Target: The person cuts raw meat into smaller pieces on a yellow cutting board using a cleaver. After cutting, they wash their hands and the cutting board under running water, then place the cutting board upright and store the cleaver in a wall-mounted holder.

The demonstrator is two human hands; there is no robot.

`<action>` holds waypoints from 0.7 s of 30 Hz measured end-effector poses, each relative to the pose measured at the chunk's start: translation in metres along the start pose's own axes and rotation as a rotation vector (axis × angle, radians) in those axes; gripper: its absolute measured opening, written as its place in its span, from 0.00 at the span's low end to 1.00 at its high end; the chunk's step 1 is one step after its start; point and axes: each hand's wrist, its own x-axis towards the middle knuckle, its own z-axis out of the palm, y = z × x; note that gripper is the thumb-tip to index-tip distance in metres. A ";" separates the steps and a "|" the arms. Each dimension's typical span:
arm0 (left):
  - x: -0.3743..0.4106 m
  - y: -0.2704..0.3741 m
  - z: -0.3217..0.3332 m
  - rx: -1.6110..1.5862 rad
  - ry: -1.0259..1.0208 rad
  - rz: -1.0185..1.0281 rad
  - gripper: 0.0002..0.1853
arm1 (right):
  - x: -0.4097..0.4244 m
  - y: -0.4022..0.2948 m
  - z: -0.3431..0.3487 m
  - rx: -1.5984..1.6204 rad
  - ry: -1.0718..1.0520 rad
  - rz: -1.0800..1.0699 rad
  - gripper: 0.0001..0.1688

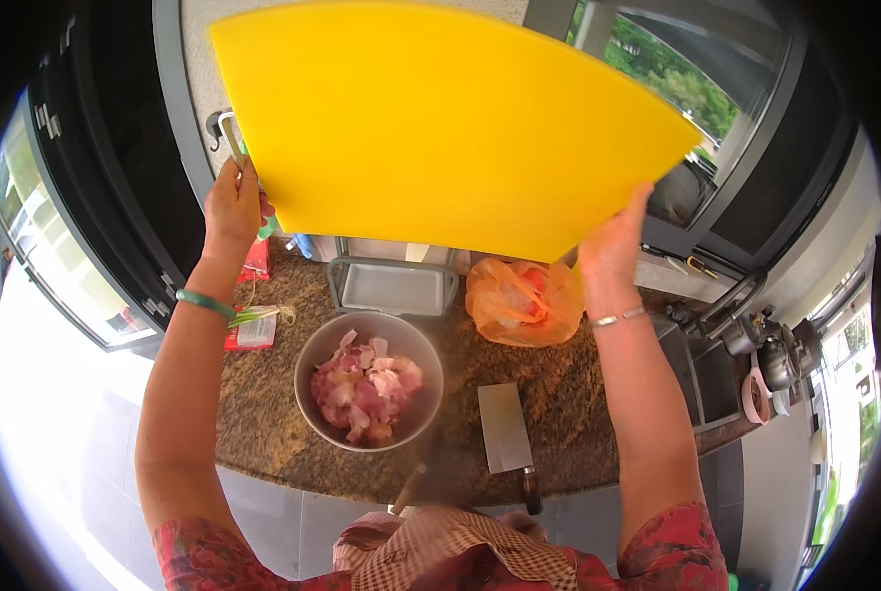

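Observation:
A large yellow cutting board (440, 133) is raised above the counter, hiding much of the wall behind. My left hand (235, 203) grips its left edge, and my right hand (614, 236) supports the lower right corner. Below it, pieces of raw meat (366, 391) lie in a round metal bowl (431, 421). A cleaver (505, 428) with a dark handle rests flat to the right of that bowl. An orange plastic bag (522, 306) with contents that I cannot make out sits under the board's right side.
Behind the bowl stands a grey rack with a white tray (395, 288). Spring onions (259, 314) and red packets (252, 337) lie at the left. On the right are a sink (714, 377), a metal kettle (777, 366) and a pink-handled pan (754, 399).

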 end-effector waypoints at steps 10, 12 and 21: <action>0.039 -0.106 0.005 0.156 0.006 -0.078 0.16 | 0.011 0.120 0.001 0.003 0.106 0.273 0.42; 0.037 -0.122 0.012 0.141 -0.012 -0.109 0.16 | 0.011 0.134 -0.011 -0.026 0.138 0.306 0.43; 0.013 -0.173 0.036 0.209 -0.076 -0.271 0.15 | -0.008 0.168 -0.046 -0.149 0.179 0.486 0.51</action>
